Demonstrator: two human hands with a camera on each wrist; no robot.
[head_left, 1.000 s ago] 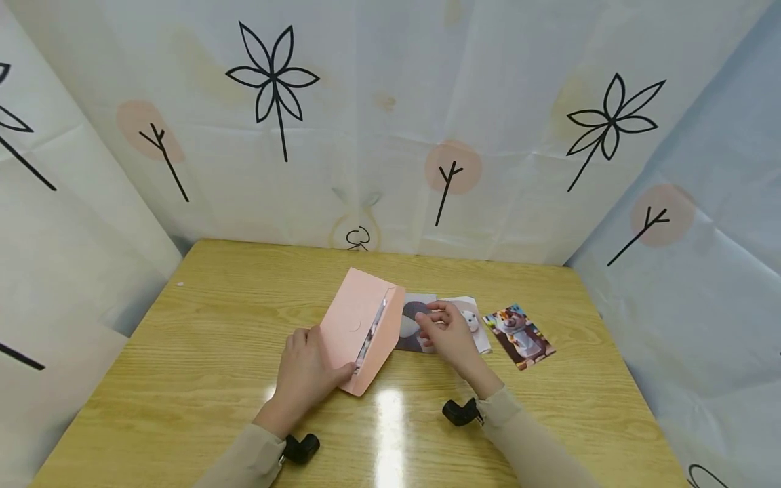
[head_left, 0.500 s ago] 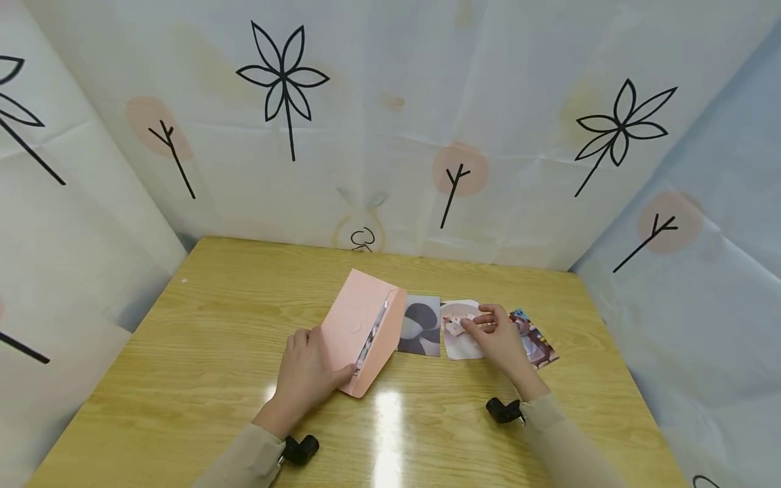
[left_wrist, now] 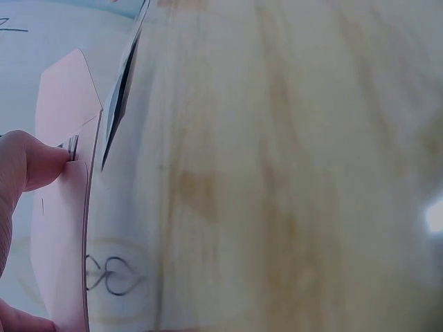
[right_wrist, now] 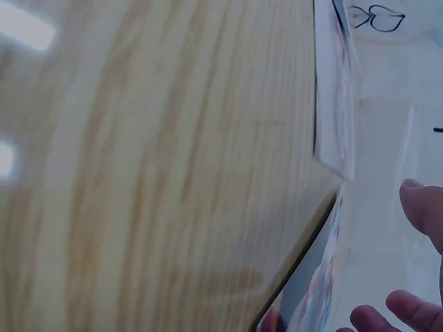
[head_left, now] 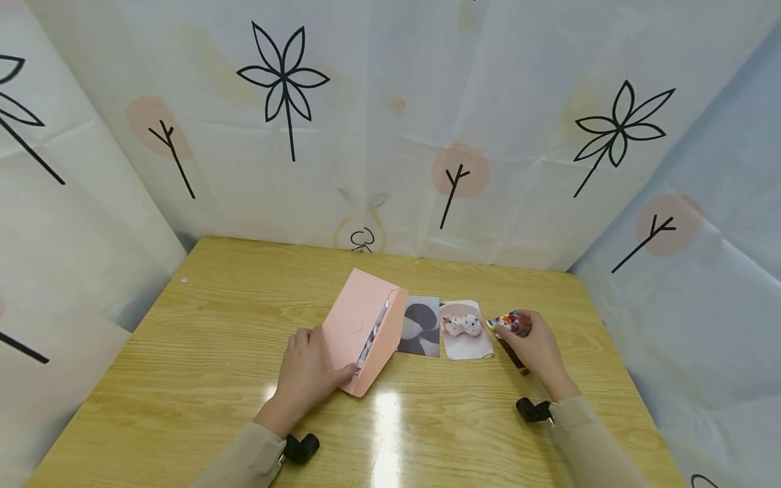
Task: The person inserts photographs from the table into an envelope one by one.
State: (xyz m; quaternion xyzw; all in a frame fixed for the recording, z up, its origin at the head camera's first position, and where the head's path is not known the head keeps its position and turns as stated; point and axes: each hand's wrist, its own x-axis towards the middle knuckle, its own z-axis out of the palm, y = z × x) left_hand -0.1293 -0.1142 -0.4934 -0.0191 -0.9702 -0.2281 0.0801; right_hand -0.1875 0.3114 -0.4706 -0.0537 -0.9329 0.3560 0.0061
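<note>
My left hand (head_left: 308, 369) grips a pink envelope (head_left: 350, 325) by its lower left part, thumb at the opening. The flap stands open to the right, and patterned contents show in the slot. In the left wrist view the thumb (left_wrist: 34, 162) bends over the edge of the envelope. Over a colourful picture card (head_left: 506, 322) at the right hovers my right hand (head_left: 539, 349), covering part of it. The right wrist view has the thumb (right_wrist: 426, 207) and fingers spread apart above that card, holding nothing.
Beside the envelope flap lies a grey card (head_left: 421, 325), partly under it. To its right is a white card (head_left: 466, 332) with a pink picture. All lie on a wooden table (head_left: 232, 325), backed by a patterned cloth (head_left: 378, 135).
My right hand has moved rightward from the grey card, past the white card, to the colourful card. The left hand and envelope have stayed in place.
</note>
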